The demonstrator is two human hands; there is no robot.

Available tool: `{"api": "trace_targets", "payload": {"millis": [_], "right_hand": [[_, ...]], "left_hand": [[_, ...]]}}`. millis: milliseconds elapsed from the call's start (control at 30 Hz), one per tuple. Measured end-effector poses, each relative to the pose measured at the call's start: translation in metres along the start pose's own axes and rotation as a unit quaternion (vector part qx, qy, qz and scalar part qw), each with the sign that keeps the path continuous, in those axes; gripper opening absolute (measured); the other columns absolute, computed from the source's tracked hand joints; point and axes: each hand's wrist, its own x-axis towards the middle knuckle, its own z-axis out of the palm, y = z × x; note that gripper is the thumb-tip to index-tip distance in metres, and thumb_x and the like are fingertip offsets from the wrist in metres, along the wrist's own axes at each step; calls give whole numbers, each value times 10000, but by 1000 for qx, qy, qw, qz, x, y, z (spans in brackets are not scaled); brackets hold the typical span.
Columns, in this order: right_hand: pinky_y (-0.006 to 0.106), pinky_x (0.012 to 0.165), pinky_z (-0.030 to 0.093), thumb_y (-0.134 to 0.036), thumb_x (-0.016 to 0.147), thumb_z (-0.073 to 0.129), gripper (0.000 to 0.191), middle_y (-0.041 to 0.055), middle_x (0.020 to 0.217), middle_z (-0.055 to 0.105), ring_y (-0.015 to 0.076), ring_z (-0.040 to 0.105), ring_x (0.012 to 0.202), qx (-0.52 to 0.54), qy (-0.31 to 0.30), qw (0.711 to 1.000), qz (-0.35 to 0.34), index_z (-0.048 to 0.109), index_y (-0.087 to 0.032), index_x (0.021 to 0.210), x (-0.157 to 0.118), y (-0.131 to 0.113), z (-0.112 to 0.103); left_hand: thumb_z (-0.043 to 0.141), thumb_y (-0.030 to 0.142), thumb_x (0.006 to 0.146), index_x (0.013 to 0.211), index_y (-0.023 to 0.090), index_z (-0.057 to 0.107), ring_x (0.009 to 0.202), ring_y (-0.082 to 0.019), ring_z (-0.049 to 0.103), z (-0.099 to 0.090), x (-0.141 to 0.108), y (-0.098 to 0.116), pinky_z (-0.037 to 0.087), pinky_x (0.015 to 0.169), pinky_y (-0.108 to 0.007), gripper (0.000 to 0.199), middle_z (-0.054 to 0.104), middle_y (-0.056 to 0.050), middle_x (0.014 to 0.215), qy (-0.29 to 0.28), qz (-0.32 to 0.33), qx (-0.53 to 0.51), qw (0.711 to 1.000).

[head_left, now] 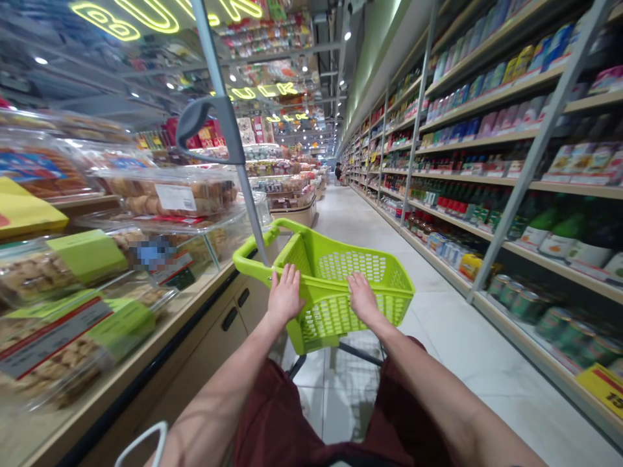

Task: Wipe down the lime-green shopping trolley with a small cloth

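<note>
A bright green plastic shopping cart (350, 311) with perforated basket walls stands turned sideways in front of me, on dark legs. My left hand (286, 295) is on its near rim, close to the handle end, with the fingers hooked over the edge. Further right along the same rim, my right hand (361, 297) is closed with its fingers curled over the edge. Inside, the visible part of the basket shows only green mesh walls; its floor is mostly hidden. Rising at the cart's left end is a grey pole (253, 214) with a grey loop grip (214, 133).
On the left, a display counter (111, 363) bears clear boxes of baked snacks (180, 194) and price signs. Tall shelves (487, 175) of bottles and cans line the right. Between them a pale tiled aisle (335, 207) runs back to a distant person (339, 172).
</note>
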Motion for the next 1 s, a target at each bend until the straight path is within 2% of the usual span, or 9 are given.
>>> {"api": "trace_targets", "payload": {"millis": [133,233,300,400,600,733,800,867,1000], "right_hand": [[385,1057,249,23,687,390,561,166,1333,406,221,246,1296,37,-23,998,-41,470,-65,1235,8,-24,7],[374,1068,231,18,699,387,558,165,1336,405,205,240,1300,40,-38,996,-65,456,-62,1247,12,-23,10],[385,1067,232,21,707,371,555,157,1324,424,197,262,1290,31,-36,997,-68,462,-78,1245,8,-8,8],[406,1058,246,27,706,353,550,147,1307,448,199,294,1274,12,-21,999,-49,485,-93,1226,-3,29,1],[415,1040,272,30,673,359,546,154,1286,468,230,317,1255,-28,22,997,61,515,-67,1188,-29,102,-20],[425,1034,284,9,660,375,556,145,1286,464,244,322,1248,-33,67,990,123,514,-80,1190,-42,132,-27],[423,1030,294,9,659,374,558,142,1277,468,246,325,1246,-34,78,987,135,514,-91,1190,-44,134,-28],[420,1027,302,9,658,373,552,147,1268,472,244,329,1242,-27,80,987,134,516,-84,1183,-43,126,-27],[425,1031,301,17,648,368,559,142,1265,472,226,325,1243,5,66,996,67,508,-75,1182,-30,88,-17]], "left_hand": [[531,344,693,1328,82,327,1337,-269,140,1,0,3,114,1068,-502,717,237,-139,1431,-2,-6,11,1000],[535,343,690,1332,76,318,1341,-271,116,4,0,2,107,1068,-500,728,221,-141,1436,5,-1,21,1000],[532,338,692,1335,79,312,1343,-274,103,6,0,2,99,1067,-503,727,218,-141,1437,8,0,24,1000],[519,326,696,1339,87,306,1344,-276,92,8,0,1,87,1067,-508,718,213,-138,1439,10,0,22,1000],[514,286,687,1346,95,293,1347,-272,76,9,-1,3,75,1071,-511,720,189,-129,1447,14,-5,11,1000],[519,277,690,1344,95,297,1347,-266,77,9,-2,4,78,1069,-506,714,192,-129,1446,18,-7,15,1000],[521,283,692,1343,92,300,1348,-262,78,10,-2,5,82,1068,-504,713,191,-131,1446,19,-9,22,1000],[523,296,693,1341,83,300,1348,-266,73,12,0,6,92,1065,-507,718,185,-137,1447,19,-15,27,999],[520,317,697,1342,65,292,1347,-278,57,15,2,9,105,1060,-517,730,185,-153,1444,17,-28,29,999]]}}
